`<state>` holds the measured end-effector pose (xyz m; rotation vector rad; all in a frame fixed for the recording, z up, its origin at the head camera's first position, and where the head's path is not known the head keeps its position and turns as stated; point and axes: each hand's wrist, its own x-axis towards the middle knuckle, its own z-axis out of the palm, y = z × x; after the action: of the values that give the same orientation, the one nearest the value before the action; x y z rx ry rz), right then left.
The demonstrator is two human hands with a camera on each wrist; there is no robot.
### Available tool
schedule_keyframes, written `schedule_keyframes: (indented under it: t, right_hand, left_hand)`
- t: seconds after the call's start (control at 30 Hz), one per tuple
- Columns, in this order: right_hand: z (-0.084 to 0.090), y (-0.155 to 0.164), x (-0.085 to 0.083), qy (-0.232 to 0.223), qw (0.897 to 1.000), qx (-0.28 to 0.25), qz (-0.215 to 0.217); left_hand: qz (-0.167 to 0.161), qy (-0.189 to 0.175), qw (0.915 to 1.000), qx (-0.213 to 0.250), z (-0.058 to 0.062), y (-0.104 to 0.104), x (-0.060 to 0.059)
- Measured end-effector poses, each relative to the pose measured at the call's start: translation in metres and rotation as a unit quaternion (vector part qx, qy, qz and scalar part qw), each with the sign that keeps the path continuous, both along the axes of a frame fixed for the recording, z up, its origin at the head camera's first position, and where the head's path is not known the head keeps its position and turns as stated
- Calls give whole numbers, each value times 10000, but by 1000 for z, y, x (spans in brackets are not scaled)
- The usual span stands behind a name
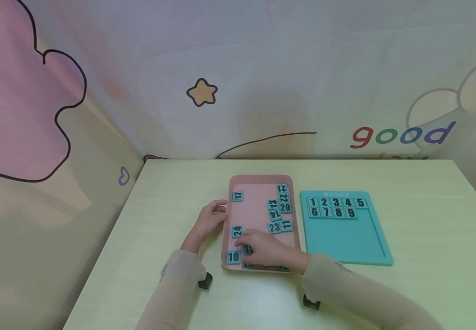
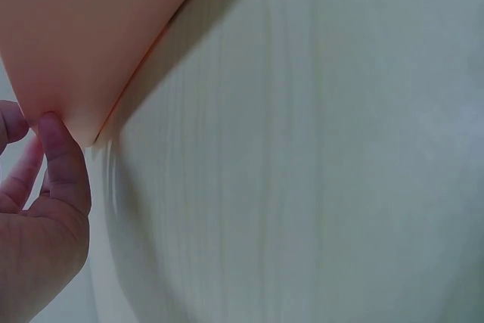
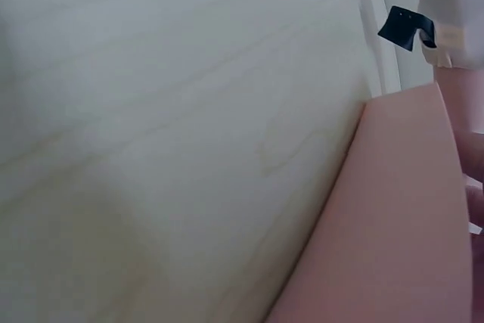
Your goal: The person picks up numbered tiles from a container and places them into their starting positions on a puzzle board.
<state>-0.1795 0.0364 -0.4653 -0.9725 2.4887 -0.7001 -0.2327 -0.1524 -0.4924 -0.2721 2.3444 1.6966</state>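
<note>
My left hand (image 1: 210,221) is at the left side of a pink tray (image 1: 254,179), its thumb (image 2: 66,164) and a fingertip pinching the rim in the left wrist view. Inside the tray, my right hand (image 1: 264,247) reaches low with thumb and forefinger apart. Between them a teal number tile (image 1: 248,250) shows, partly covered. Close by lie tile 10 (image 1: 233,257) and tile 24 (image 1: 237,231). More tiles along the tray's near edge are mostly hidden under the right hand. In the right wrist view, that hand is largely behind the tray wall (image 3: 393,209).
Tile 17 (image 1: 237,196) lies at the tray's upper left; several others, such as tile 20 (image 1: 285,207) and tile 23 (image 1: 274,227), cluster along its right side. A teal board (image 1: 345,243) beside the tray holds tiles 1 to 9 in two rows. A printed cloth (image 1: 254,91) stands behind the table.
</note>
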Motion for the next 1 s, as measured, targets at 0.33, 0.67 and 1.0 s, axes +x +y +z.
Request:
schedule_keyframes:
  t: [0.33,0.67,1.0]
  right_hand:
    - [-10,-19,2,279,9993,230,132]
    - [-14,-23,3,542,9975,428,145]
    - [-5,-9,1,435,9989,167,-57]
  left_hand:
    - [-14,22,10000,-5,-2,-1,-1]
    - [-69,23,9999,81,12,2,4]
    - [12,40,10000,22,0,0,0]
